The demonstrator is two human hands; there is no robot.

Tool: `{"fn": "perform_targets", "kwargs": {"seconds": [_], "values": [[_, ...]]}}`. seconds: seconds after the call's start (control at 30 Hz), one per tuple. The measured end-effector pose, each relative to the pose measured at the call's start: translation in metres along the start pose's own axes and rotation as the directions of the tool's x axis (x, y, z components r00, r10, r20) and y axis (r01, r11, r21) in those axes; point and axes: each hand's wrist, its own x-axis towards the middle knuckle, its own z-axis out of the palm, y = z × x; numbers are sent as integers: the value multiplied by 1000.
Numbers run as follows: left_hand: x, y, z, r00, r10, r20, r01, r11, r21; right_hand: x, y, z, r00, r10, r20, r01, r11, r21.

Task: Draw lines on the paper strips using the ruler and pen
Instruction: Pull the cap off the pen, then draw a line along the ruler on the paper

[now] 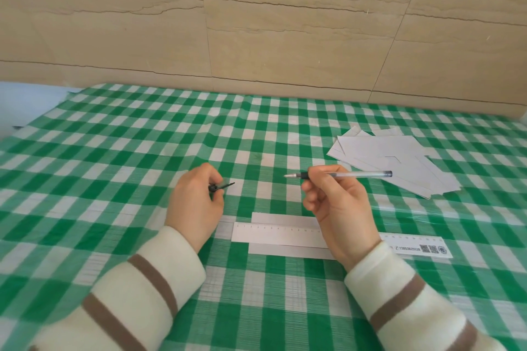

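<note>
My right hand (336, 202) holds a clear pen (359, 175) level above the table, its bare tip pointing left. My left hand (195, 204) is closed on the pen's black cap (221, 186), whose clip sticks out to the right. Below both hands a white ruler (273, 232) lies flat across a white paper strip (285, 219); the strip shows above and below the ruler. My right wrist hides part of the ruler, and its printed right end (422, 248) shows beyond the wrist.
A loose pile of white paper strips (390, 154) lies at the right, behind the pen. A green and white checked cloth (114, 151) covers the table. A beige tiled wall (256, 23) rises just behind the table's far edge.
</note>
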Motion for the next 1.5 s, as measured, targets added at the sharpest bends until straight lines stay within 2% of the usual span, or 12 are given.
{"fn": "perform_targets", "kwargs": {"seconds": [0.67, 0.97, 1.1, 1.27, 1.5], "values": [[0, -3, 2, 999, -17, 41, 17, 1000, 2, 0, 1, -1, 1000, 19, 7, -19, 1000, -11], [-2, 12, -8, 998, 60, 9, -61, 997, 37, 1, -8, 0, 1000, 18, -15, -18, 1000, 2], [-8, 26, -16, 988, 125, 94, -123, 992, -23, 2, -14, -1, 1000, 6, -8, -6, 999, -37], [-24, 32, -21, 935, 234, 265, -232, 972, -41, 3, -16, -3, 999, 23, 23, -19, 992, -127], [-41, 24, -23, 883, 268, 385, -271, 961, -49, 1, -4, 7, 991, 124, 54, -100, 940, -326]]}}
